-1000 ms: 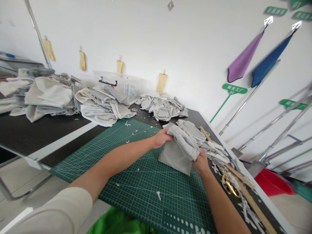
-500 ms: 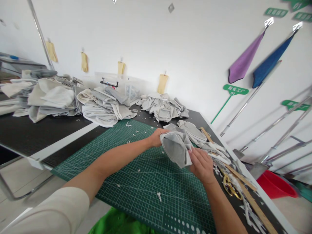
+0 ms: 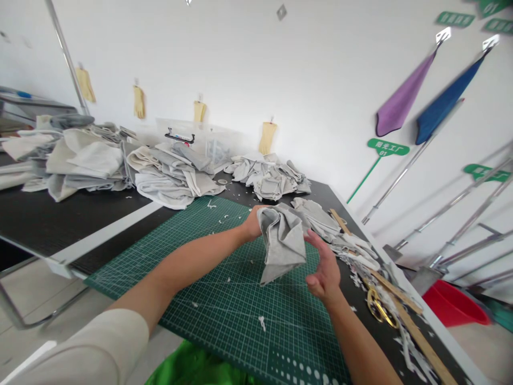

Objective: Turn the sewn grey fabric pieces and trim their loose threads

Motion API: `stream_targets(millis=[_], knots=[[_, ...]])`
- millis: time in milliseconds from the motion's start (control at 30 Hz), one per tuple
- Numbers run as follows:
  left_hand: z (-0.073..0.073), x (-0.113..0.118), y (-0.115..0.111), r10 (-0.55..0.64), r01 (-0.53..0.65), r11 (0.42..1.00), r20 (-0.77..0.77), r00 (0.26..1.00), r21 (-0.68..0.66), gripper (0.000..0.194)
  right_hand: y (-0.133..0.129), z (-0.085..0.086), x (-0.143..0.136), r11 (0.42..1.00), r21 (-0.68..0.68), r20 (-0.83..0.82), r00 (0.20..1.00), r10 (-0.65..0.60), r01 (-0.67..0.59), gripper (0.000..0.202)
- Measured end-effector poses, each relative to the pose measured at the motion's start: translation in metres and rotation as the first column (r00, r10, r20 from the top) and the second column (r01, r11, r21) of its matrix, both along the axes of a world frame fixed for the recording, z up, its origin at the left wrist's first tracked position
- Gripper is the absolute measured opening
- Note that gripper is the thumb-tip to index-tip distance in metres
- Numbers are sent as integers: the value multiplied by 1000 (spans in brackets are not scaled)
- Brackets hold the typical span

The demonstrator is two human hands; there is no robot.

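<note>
A bunched piece of grey cloth [image 3: 282, 238] hangs over the green cutting mat [image 3: 224, 278], its lower corner pointing down. My left hand [image 3: 254, 222] is closed on its left upper edge; the cloth hides part of the fingers. At the cloth's right side is my right hand [image 3: 325, 264], thumb and fingers spread apart, fingertips close to the fabric. Whether those fingertips touch it I cannot tell. Small white scraps [image 3: 262, 323] are scattered on the mat. Just behind the held cloth lies a folded grey cloth [image 3: 316, 216].
Piles of grey and white cloth [image 3: 172, 176] line the back of the black table [image 3: 104, 214]. Gold-handled scissors [image 3: 379, 307], wooden strips [image 3: 417, 337] and white offcuts lie along the right edge. A red bucket [image 3: 455, 305] stands on the floor at right.
My right hand has let go of the cloth's right edge and opened. The cloth has folded over, its corner now hanging down, while my left hand keeps its grip.
</note>
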State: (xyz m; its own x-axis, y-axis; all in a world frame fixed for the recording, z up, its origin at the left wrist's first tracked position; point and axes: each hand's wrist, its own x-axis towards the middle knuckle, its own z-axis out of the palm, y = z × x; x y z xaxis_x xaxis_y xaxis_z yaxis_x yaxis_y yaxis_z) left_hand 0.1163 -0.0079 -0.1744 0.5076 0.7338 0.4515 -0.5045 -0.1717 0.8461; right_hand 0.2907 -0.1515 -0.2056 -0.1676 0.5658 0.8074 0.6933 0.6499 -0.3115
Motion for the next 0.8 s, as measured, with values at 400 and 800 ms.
stream_targets(millis=[400,800], knots=[[0,7,-9,224,-187,970,-282,933,154,21,-2,-3,-27,963,-198,-27,981,-192,183,41],[-3,9,0,406,-315,913,-666,626,261,18,13,-10,-35,901,-423,-681,690,-245,-97,41]])
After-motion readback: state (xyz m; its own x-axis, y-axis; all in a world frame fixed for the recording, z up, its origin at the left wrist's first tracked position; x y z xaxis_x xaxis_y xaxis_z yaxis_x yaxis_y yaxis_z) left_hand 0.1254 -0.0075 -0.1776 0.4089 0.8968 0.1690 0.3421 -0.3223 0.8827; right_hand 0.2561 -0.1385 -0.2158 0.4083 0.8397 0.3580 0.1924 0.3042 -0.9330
